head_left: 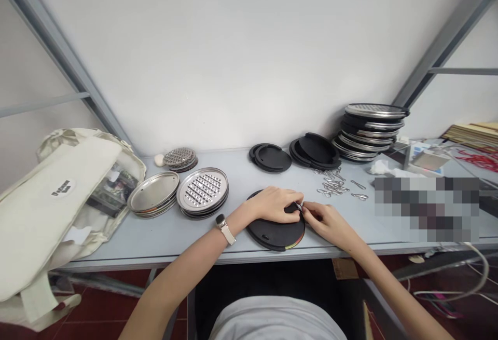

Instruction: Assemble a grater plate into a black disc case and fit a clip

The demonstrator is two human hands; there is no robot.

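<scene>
Left of the disc (278, 233), graters (204, 188)

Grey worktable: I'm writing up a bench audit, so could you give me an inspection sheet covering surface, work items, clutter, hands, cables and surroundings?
Surface: light grey tabletop, bearing stacks and loose pieces.
Work items: flat, round black disc under the hands; stack topped by a perforated, round silver metal grater; stack of smooth, round silver metal discs; tall stack of black and silver discs; loose, slim silver metal loops.
Clutter: crumpled white wad; large cream bag at left; a pixelated area at right, contents unreadable.
Left hand: on top of the black disc.
Right hand: fingertips at its right edge; grip unclear.
Cables: white cable looping below the tabletop, right.
Surroundings: white wall, grey metal post at left, red tiled floor.
</scene>
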